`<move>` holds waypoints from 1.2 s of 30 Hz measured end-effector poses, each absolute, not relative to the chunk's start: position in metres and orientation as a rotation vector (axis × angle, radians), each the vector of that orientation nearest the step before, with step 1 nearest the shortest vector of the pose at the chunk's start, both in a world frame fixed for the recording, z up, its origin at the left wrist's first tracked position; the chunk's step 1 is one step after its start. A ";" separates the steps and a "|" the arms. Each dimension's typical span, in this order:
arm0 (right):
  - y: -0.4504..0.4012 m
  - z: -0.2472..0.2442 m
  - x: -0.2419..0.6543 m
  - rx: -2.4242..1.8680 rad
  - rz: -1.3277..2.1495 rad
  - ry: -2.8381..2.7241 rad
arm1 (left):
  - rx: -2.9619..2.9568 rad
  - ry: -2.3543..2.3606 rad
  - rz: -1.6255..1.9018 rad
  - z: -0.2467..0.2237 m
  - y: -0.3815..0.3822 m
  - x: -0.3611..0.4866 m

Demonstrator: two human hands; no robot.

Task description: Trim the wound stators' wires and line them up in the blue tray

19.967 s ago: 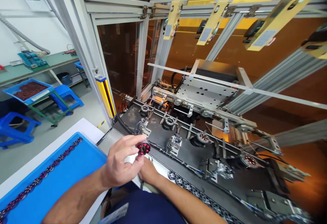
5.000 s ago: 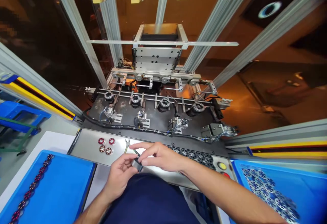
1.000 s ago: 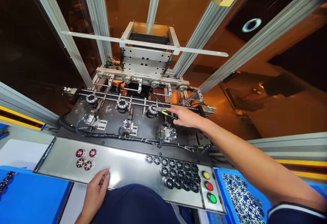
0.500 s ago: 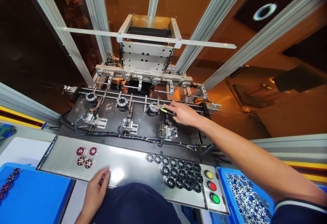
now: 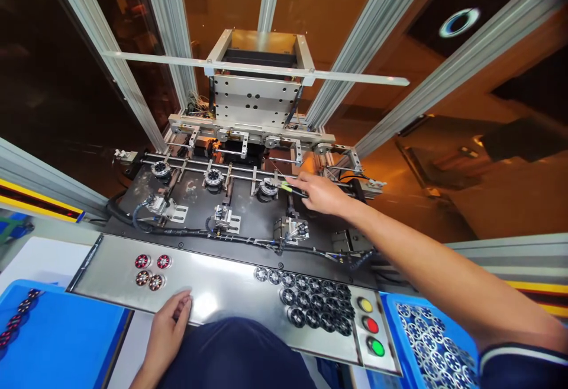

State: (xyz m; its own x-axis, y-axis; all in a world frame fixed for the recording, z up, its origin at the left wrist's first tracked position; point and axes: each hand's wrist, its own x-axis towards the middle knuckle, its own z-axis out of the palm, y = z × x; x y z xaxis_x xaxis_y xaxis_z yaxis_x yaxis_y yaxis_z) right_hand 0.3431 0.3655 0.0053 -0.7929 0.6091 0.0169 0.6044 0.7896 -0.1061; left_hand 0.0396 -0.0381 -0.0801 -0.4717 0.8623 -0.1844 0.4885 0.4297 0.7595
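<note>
My right hand [image 5: 323, 192] reaches over the machine, its fingers closed around hand pliers [image 5: 288, 188] with yellow-green and black grips. The pliers' tip is at the right side of a round slotted motor core [image 5: 268, 186] seated on the third fixture; whether they touch is too small to tell. A thin wire runs up and left from near the tip. My left hand [image 5: 171, 318] rests at the front edge of the metal plate [image 5: 213, 279], fingers curled in, with nothing visible in them. Two more cores [image 5: 213, 177] sit on the fixtures to the left.
Several red-and-black wound cores [image 5: 148, 272] lie left on the plate, several dark cores [image 5: 313, 300] on the right. Push buttons [image 5: 371, 324] stand at the plate's right end. Blue trays [image 5: 66, 336] flank it. A horizontal bar [image 5: 257, 68] crosses above the machine.
The view has shifted slightly. My right hand with the pliers has turned a little at the third fixture. My left hand stays in place.
</note>
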 end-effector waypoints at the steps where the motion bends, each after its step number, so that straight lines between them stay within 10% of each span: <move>1: 0.366 0.006 0.343 -0.997 0.142 -2.914 | 1.133 2.121 0.861 -0.080 -0.038 0.040; 19: 0.269 0.050 0.332 -0.987 0.197 -2.492 | 1.178 2.136 0.899 -0.076 -0.047 0.041; 24: 0.116 -0.016 0.282 -0.802 0.827 -2.644 | 1.254 2.125 0.893 -0.072 -0.054 0.037; 36: 0.061 -0.089 0.190 -1.045 0.591 -2.654 | 1.519 1.945 0.796 -0.074 -0.025 0.040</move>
State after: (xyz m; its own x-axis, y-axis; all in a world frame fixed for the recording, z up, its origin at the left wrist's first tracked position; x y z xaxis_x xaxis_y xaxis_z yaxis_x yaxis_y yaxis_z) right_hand 0.1901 0.0608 -0.0889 -0.7199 0.6912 0.0628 0.5992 0.6646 -0.4463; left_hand 0.0403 -0.0255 -0.0744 -0.2175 0.9744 -0.0575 0.6545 0.1893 0.7320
